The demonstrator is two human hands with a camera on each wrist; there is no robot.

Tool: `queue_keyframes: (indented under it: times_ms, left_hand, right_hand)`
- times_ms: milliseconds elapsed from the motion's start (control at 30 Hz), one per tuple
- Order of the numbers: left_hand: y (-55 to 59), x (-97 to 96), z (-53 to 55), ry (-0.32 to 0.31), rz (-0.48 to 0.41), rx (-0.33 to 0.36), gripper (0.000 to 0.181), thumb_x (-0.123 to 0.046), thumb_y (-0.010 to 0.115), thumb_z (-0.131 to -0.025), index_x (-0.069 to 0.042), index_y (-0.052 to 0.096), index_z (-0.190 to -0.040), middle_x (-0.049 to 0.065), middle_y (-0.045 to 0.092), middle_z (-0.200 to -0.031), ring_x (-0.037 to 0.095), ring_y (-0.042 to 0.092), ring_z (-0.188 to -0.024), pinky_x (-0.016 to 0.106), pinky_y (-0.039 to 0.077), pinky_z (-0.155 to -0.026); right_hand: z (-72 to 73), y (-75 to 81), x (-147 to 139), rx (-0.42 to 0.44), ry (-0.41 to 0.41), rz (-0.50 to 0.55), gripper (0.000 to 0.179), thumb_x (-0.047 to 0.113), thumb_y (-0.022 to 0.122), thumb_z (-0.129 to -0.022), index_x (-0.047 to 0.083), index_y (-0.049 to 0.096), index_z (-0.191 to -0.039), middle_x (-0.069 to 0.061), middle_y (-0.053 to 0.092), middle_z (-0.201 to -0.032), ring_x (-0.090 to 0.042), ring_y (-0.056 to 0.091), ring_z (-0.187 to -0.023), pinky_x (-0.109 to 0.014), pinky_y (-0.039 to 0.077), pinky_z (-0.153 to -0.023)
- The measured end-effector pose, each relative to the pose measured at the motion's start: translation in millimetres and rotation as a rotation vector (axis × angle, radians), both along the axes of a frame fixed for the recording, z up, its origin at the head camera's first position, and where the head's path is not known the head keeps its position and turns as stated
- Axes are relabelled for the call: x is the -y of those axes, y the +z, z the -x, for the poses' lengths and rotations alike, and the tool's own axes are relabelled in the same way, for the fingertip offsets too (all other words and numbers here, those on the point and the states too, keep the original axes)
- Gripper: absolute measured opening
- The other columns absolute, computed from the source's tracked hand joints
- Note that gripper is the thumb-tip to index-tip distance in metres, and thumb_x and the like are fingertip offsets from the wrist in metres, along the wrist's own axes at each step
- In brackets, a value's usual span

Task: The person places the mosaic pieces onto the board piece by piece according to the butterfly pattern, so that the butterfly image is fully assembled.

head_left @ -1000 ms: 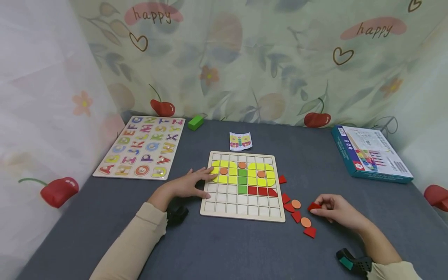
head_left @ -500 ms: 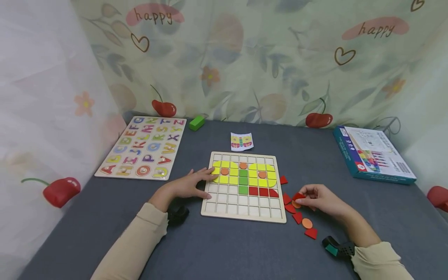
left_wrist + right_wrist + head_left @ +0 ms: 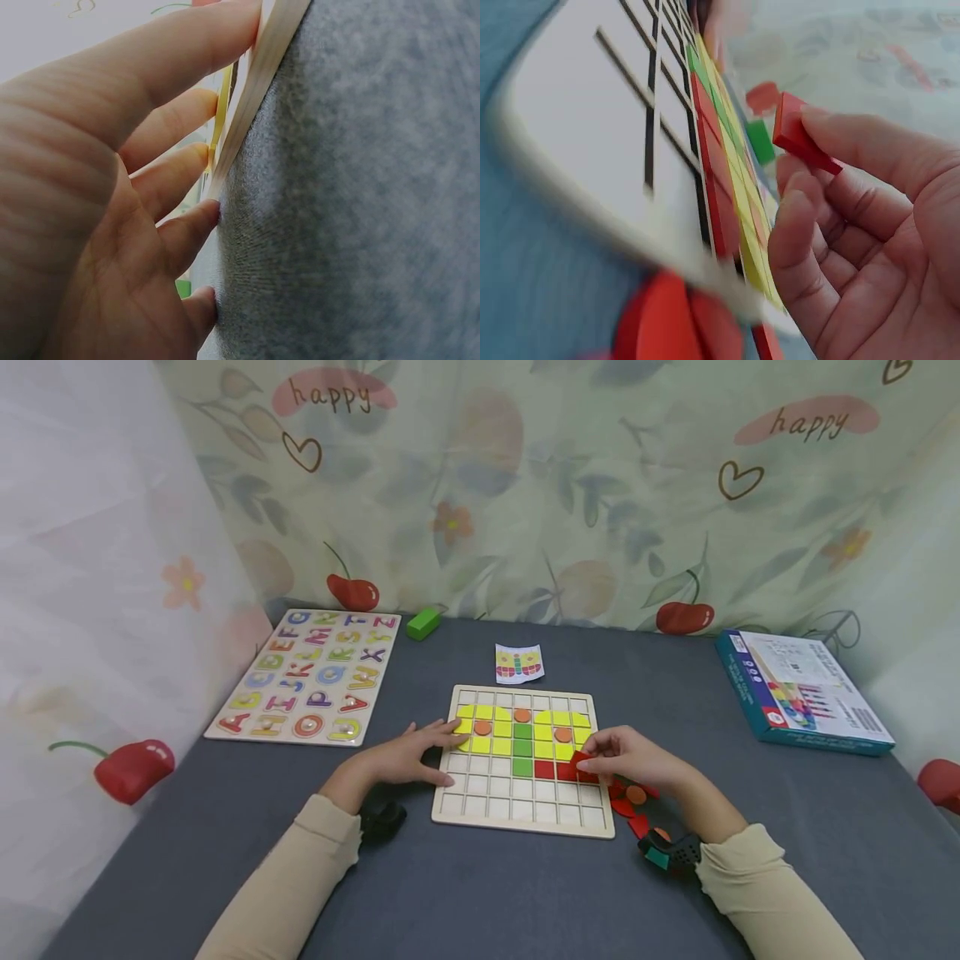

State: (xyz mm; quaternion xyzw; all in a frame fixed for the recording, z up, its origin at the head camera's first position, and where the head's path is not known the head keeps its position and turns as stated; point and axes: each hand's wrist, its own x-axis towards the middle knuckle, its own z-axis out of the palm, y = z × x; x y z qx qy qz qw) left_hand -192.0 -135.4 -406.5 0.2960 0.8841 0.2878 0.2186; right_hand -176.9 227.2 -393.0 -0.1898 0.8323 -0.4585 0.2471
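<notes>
My left hand lies at the left edge of a wooden grid board, fingers extended. Its thumb and fingertips touch the rim and a yellow tile. My right hand pinches a red tile between thumb and fingers, just over the board's right side. Several yellow tiles, a green column and a row of red tiles sit in the grid. Orange discs lie among them. The held tile and fingers hide the right end of the red row.
Loose red pieces and orange discs lie right of the board, partly behind my right wrist. A butterfly pattern card stands behind. An alphabet puzzle is at left, a green block at back, a box at right.
My right hand has carried the red tile leftward, from the table past the loose pieces to above the board's right side. The left hand has stayed at the board's edge.
</notes>
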Motion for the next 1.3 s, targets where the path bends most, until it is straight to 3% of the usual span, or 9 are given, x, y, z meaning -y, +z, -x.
queue_keyframes:
  times_ms: [267,500,700,1033,1300]
  left_hand:
    - [1.0,-0.8,-0.7,0.003,0.003,-0.006,0.071,-0.035,0.069,-0.083,-0.017,0.038,-0.144,0.004,0.015,-0.157,0.028,0.002,-0.146,0.058,-0.005,-0.114]
    - [0.2,0.2,0.2,0.015,0.014,0.003,0.072,-0.036,0.070,-0.082,-0.018,0.037,-0.144,0.003,0.015,-0.158,0.027,0.001,-0.146,0.057,-0.005,-0.114]
    - [-0.5,0.4,1.0,0.007,0.017,0.008,0.071,-0.037,0.069,-0.083,-0.019,0.037,-0.144,0.003,0.014,-0.158,0.027,0.001,-0.146,0.057,-0.005,-0.114]
    - [0.8,-1.5,0.7,0.003,0.016,0.007,0.070,-0.036,0.069,-0.083,-0.018,0.038,-0.144,0.004,0.014,-0.158,0.028,0.001,-0.146,0.059,-0.005,-0.113]
    - [1.1,-0.8,0.4,0.011,0.010,0.008,0.071,-0.035,0.069,-0.083,-0.018,0.038,-0.144,0.004,0.016,-0.157,0.028,0.002,-0.146,0.058,-0.005,-0.113]
  right_hand:
    - [16.8,-1.9,41,-0.004,-0.039,0.070,0.024,0.016,0.067,-0.086,-0.004,0.063,-0.100,-0.004,0.062,-0.079,-0.014,0.055,-0.063,-0.026,0.052,-0.062]
    - [22.5,-4.5,73,0.004,-0.039,0.120,0.027,0.012,0.068,-0.085,-0.005,0.062,-0.105,-0.007,0.064,-0.086,-0.014,0.058,-0.066,-0.025,0.054,-0.065]
    - [23.9,-8.3,90,0.009,-0.062,0.097,0.026,0.014,0.063,-0.088,-0.002,0.066,-0.109,-0.012,0.068,-0.097,-0.013,0.062,-0.069,-0.027,0.056,-0.070]
    - [21.2,-13.6,103,0.003,-0.103,0.088,0.020,0.010,0.068,-0.084,-0.004,0.065,-0.098,-0.011,0.067,-0.085,-0.013,0.061,-0.065,-0.027,0.056,-0.067]
    - [15.7,-8.5,109,-0.126,-0.106,-0.031,0.010,0.010,0.072,-0.081,0.003,0.069,-0.087,-0.006,0.066,-0.078,-0.013,0.058,-0.065,-0.023,0.050,-0.064]
